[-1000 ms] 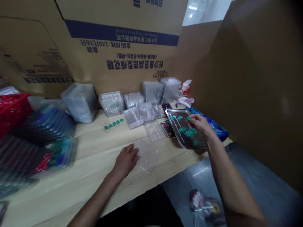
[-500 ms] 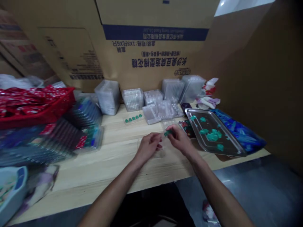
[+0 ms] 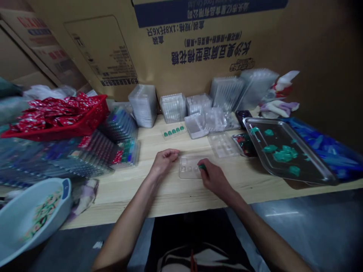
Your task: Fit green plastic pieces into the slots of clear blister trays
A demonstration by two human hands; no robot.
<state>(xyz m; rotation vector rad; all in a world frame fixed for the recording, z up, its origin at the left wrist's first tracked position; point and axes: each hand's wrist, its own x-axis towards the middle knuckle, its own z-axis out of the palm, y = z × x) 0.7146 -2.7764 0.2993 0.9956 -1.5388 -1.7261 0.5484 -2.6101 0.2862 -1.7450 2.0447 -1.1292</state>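
A clear plastic blister tray lies flat on the wooden table in front of me. My right hand pinches a small green piece at the tray's right edge. My left hand rests curled at the tray's left edge, fingers bent against it. A metal tray with several more green pieces sits to the right. A filled clear strip with green pieces lies further back.
Stacks of empty clear trays line the cardboard box wall. At left are a red basket, stacked packaged goods and a pale blue basin. A blue bag lies at the right.
My right hand left the metal tray with a green piece and came to the clear tray, which now lies flat between both hands. The view shifted left and down.
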